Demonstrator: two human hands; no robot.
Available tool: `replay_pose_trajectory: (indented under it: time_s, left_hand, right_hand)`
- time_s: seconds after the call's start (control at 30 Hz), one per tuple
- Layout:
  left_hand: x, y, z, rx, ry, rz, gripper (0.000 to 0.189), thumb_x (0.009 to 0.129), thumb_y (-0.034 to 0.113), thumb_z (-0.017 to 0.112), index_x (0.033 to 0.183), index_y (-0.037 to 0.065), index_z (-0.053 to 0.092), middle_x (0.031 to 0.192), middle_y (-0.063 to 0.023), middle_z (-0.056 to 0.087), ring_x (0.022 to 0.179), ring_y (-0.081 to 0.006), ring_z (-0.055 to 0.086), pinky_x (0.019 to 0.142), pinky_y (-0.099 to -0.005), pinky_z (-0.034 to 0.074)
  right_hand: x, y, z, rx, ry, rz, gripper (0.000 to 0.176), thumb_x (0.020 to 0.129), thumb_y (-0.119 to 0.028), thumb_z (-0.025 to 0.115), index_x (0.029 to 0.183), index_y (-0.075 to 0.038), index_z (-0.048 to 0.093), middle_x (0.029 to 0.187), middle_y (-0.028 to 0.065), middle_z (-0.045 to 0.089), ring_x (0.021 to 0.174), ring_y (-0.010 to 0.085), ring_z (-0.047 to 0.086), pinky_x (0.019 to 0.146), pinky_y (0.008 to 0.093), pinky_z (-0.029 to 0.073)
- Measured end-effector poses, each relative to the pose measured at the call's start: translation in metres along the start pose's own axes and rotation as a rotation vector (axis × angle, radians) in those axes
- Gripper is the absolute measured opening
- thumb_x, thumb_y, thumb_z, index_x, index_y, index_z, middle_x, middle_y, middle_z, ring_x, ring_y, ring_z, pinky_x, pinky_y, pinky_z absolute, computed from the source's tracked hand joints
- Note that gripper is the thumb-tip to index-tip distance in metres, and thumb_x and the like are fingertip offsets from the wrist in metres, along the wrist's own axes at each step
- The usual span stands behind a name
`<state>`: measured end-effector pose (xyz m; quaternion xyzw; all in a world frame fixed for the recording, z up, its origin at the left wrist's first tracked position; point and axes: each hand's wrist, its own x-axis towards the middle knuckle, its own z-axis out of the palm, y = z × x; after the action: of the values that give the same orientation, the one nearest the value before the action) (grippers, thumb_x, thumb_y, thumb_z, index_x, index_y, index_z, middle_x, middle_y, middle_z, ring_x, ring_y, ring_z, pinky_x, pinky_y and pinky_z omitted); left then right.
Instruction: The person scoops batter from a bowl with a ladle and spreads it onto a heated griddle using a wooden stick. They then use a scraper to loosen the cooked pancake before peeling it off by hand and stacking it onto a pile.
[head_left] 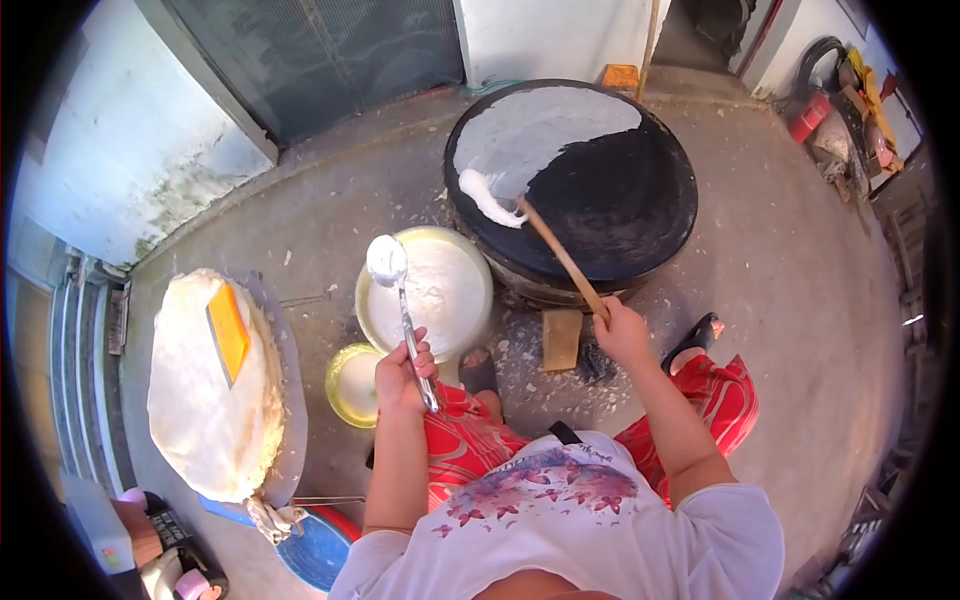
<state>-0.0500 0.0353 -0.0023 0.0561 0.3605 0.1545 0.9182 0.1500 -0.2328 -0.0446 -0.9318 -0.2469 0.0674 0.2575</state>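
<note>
My left hand (405,375) is closed round the handle of a metal ladle (387,261), whose batter-coated bowl is over a large basin of white batter (440,232). In my right hand (622,332) is a wooden batter spreader (566,258), its far end against the round black griddle (630,210). A thin pale layer of batter (545,118) covers the upper left of the griddle. A thicker white ridge of batter (490,200) lies beside the spreader's tip.
At left, a tall stack of pale flatbreads (200,400) bears an orange-and-black scraper (229,335). A smaller yellow-rimmed bowl (340,393) stands by the basin, and a blue bucket (312,552) is lower down. A brick-like block (562,340) sits below the griddle.
</note>
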Motion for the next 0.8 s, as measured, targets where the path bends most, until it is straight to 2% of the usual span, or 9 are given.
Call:
replay_pose_trajectory:
  time_s: [0.1, 0.17, 0.27, 0.33, 0.43, 0.6, 0.67, 0.77, 0.8]
  left_hand:
    - [0.001, 0.004, -0.007, -0.018, -0.023, -0.012, 0.031, 0.092, 0.018, 0.03, 0.108, -0.005, 0.044, 0.074, -0.0074, 0.046, 0.053, -0.0123, 0.038, 0.046, -0.0236, 0.035]
    - [0.0, 0.005, -0.009, -0.013, -0.022, -0.004, 0.031, 0.091, 0.018, 0.031, 0.108, -0.005, 0.043, 0.074, -0.0076, 0.045, 0.054, -0.0128, 0.038, 0.045, -0.0241, 0.035]
    - [-0.001, 0.007, -0.009, -0.016, 0.009, 0.005, 0.031, 0.091, 0.018, 0.031, 0.109, -0.005, 0.043, 0.073, -0.0077, 0.043, 0.054, -0.0137, 0.037, 0.045, -0.0247, 0.034]
    - [-0.002, 0.009, -0.012, -0.025, 0.008, 0.0, 0.031, 0.091, 0.018, 0.031, 0.109, -0.005, 0.043, 0.073, -0.0076, 0.043, 0.054, -0.0137, 0.037, 0.045, -0.0247, 0.034]
    - [-0.006, 0.013, -0.014, -0.044, 0.005, -0.011, 0.031, 0.091, 0.018, 0.032, 0.109, -0.005, 0.043, 0.073, -0.0081, 0.044, 0.054, -0.0138, 0.038, 0.045, -0.0247, 0.034]
    - [-0.006, 0.016, -0.016, -0.021, -0.004, 0.021, 0.03, 0.09, 0.016, 0.032, 0.109, -0.005, 0.043, 0.074, -0.0088, 0.045, 0.055, -0.0138, 0.039, 0.045, -0.0246, 0.034]
    - [-0.008, 0.014, -0.011, 0.009, 0.0, 0.028, 0.03, 0.09, 0.015, 0.034, 0.109, -0.005, 0.043, 0.074, -0.0076, 0.044, 0.054, -0.0123, 0.038, 0.044, -0.0227, 0.034]
    - [-0.009, 0.012, -0.007, 0.033, 0.004, 0.04, 0.029, 0.09, 0.014, 0.035, 0.109, -0.006, 0.044, 0.073, -0.0064, 0.044, 0.053, -0.0108, 0.037, 0.043, -0.0208, 0.034]
    - [-0.011, 0.013, -0.008, 0.016, 0.013, 0.035, 0.029, 0.09, 0.015, 0.035, 0.109, -0.006, 0.044, 0.073, -0.0064, 0.044, 0.053, -0.0106, 0.037, 0.043, -0.0209, 0.034]
  right_hand:
    - [0.02, -0.042, 0.036, -0.072, 0.053, 0.1, 0.032, 0.082, -0.014, 0.046, 0.114, -0.008, 0.044, 0.076, 0.0191, 0.06, 0.073, 0.0365, 0.058, 0.064, 0.044, 0.046]
    - [0.041, -0.087, 0.047, 0.022, 0.034, -0.028, 0.036, 0.086, -0.016, 0.04, 0.12, -0.004, 0.037, 0.079, 0.0214, 0.06, 0.074, 0.0363, 0.059, 0.065, 0.0435, 0.046]
    - [0.085, -0.136, 0.1, -0.072, 0.007, -0.114, 0.043, 0.088, -0.017, 0.034, 0.127, -0.002, 0.028, 0.082, 0.0227, 0.06, 0.076, 0.0362, 0.059, 0.066, 0.0425, 0.047]
    - [0.106, -0.157, 0.12, -0.072, -0.239, -0.045, 0.052, 0.087, -0.015, 0.032, 0.134, -0.002, 0.014, 0.086, 0.0226, 0.059, 0.077, 0.0361, 0.059, 0.067, 0.0419, 0.047]
    - [0.106, -0.159, 0.123, -0.101, -0.184, -0.011, 0.058, 0.085, -0.012, 0.035, 0.135, -0.002, 0.007, 0.089, 0.0226, 0.059, 0.078, 0.0371, 0.059, 0.067, 0.0418, 0.047]
    - [0.039, -0.144, 0.092, -0.05, -0.083, 0.079, 0.065, 0.081, -0.008, 0.039, 0.136, -0.003, 0.006, 0.095, 0.0226, 0.057, 0.076, 0.0341, 0.06, 0.066, 0.0413, 0.048]
    - [0.03, -0.157, 0.084, 0.022, -0.232, 0.086, 0.068, 0.079, -0.007, 0.04, 0.136, -0.003, 0.003, 0.096, 0.0235, 0.056, 0.075, 0.0344, 0.06, 0.065, 0.0415, 0.048]
    - [0.067, -0.151, 0.132, -0.194, -0.174, -0.003, 0.07, 0.078, -0.008, 0.041, 0.136, -0.003, 0.001, 0.093, 0.0232, 0.056, 0.074, 0.0366, 0.059, 0.065, 0.0419, 0.048]
    - [0.072, -0.15, 0.132, -0.156, -0.095, 0.041, 0.072, 0.077, -0.008, 0.042, 0.136, -0.005, 0.001, 0.093, 0.0221, 0.056, 0.073, 0.037, 0.059, 0.064, 0.0418, 0.048]
